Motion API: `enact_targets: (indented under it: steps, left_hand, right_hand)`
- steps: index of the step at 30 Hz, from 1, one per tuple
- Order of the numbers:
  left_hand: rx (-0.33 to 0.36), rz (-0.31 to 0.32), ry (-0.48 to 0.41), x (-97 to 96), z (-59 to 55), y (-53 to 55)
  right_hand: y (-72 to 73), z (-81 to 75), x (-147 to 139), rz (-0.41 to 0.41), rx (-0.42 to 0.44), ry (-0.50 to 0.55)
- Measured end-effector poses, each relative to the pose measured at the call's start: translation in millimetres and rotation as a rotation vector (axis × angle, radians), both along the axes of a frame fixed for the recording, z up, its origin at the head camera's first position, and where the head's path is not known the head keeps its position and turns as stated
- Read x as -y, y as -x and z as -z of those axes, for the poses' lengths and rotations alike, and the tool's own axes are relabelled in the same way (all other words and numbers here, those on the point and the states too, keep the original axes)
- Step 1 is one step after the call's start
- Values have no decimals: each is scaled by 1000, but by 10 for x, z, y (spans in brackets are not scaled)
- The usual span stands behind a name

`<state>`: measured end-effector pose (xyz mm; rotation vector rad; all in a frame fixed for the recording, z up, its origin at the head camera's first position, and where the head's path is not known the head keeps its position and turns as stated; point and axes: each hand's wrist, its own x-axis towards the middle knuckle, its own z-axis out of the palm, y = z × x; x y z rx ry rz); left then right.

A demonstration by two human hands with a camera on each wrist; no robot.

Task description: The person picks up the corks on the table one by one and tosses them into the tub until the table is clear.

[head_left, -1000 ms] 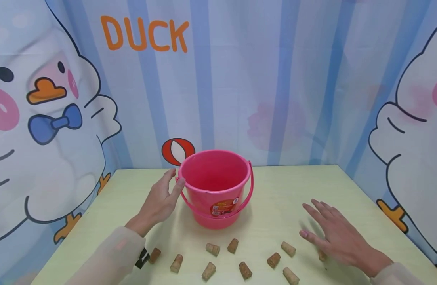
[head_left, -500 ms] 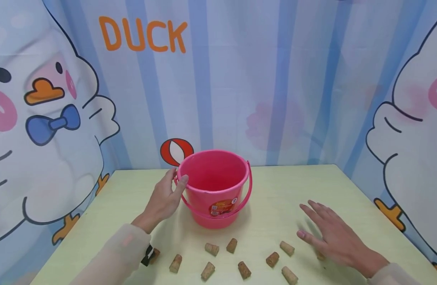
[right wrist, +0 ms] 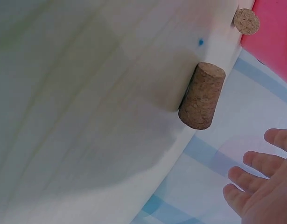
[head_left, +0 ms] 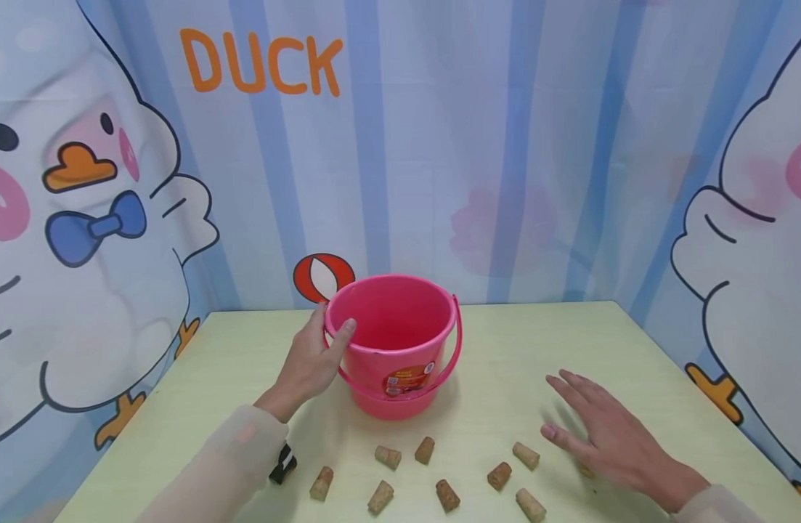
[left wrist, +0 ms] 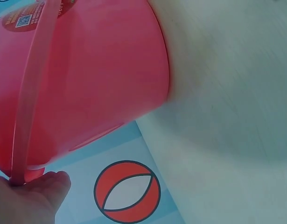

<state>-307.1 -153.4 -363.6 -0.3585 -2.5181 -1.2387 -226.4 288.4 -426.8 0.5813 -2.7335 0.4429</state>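
A pink plastic bucket (head_left: 367, 370) stands upright on the table, its handle (head_left: 457, 341) hanging down over the front. My left hand (head_left: 308, 359) grips the left side of its rim, thumb over the edge and fingers outside; in the left wrist view the fingertips (left wrist: 61, 182) lie beside the handle's joint. My right hand (head_left: 619, 436) is held over the table's right side, fingers extended and holding nothing. A cork (right wrist: 202, 95) lies near it, mostly hidden by that hand in the head view. Several more corks lie in front of the bucket, among them a darker cork (head_left: 449, 496).
The pale yellow table (head_left: 531, 341) ends at a blue striped curtain (head_left: 426, 145) printed with ducks. A black band (head_left: 284, 465) shows at my left wrist. Corks (head_left: 529, 505) are strewn across the table's near part.
My left hand has moved right and closed from beside the bucket onto its rim, the thumb now over the edge. The left forearm covers the leftmost cork. The right hand has barely shifted.
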Motion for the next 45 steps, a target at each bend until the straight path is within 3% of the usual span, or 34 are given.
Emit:
enact_targets:
  steps: [8, 20, 45]
  left_hand:
    - [0, -7, -18, -24, 6, -17]
    - [20, 61, -77, -91, 10, -11]
    - [33, 88, -74, -181, 1, 50]
  right_hand:
    - [-2, 24, 42, -14, -7, 16]
    - [-33, -11, 92, -5, -9, 0]
    - [-20, 14, 154, -8, -26, -8]
